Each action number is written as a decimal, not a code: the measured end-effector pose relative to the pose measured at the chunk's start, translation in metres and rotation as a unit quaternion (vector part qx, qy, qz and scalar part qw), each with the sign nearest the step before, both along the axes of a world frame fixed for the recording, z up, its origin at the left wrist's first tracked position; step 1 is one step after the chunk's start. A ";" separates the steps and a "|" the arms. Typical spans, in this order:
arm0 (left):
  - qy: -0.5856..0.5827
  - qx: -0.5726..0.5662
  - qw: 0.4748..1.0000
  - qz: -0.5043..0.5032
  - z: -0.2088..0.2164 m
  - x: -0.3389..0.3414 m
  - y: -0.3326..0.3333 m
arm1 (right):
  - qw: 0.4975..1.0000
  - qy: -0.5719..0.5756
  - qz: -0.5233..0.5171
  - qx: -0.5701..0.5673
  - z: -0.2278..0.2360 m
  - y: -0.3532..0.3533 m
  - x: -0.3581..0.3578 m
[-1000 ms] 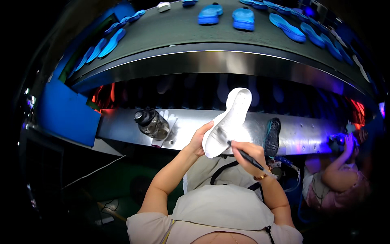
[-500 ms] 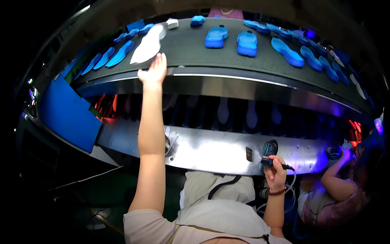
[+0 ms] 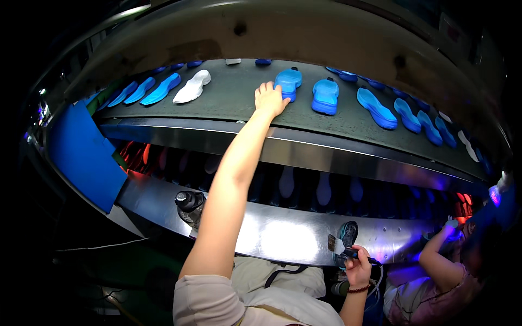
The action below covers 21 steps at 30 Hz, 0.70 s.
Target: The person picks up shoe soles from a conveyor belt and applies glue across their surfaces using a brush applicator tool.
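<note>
My left hand (image 3: 270,100) reaches over the green conveyor belt (image 3: 234,100). Its fingers and thumb are closed about the near left part of a blue shoe sole (image 3: 288,80), which still lies on the belt. Another blue shoe sole (image 3: 325,96) is just to the right, apart from the hand. Farther left lies a white shoe sole (image 3: 192,87). Low on the right, my right hand (image 3: 357,269) grips a flat brush (image 3: 338,245) by its dark handle, bristles toward the left. A thin pale tube or cord hangs by that hand.
More blue soles (image 3: 376,107) line both sides of the belt. Under the belt, a metal ledge (image 3: 283,231) carries a dark bottle (image 3: 190,205) and a dark clog-like shoe (image 3: 348,233). A co-worker's arm (image 3: 439,266) is at right. A curved hood (image 3: 283,41) overhangs the belt.
My left hand has moved right, from beside the white sole to the blue sole. The white sole now lies apart from it. The view has shifted; the brush stays in my right hand.
</note>
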<state>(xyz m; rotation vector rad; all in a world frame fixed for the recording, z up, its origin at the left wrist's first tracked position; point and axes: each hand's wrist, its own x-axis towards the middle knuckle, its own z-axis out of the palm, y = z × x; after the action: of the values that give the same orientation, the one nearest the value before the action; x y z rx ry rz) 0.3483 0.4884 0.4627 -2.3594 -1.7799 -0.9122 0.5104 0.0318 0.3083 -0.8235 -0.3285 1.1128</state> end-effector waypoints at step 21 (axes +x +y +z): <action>-0.637 -0.615 0.286 -0.366 -0.180 -0.111 -0.290 | 0.985 -0.001 0.112 0.130 0.004 0.049 -0.014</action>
<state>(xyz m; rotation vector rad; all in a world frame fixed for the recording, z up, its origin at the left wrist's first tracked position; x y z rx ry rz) 0.2371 0.1985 0.2828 -4.0632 -1.3069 -3.5743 0.4964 0.0808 0.3121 -0.5646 -0.5661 1.2476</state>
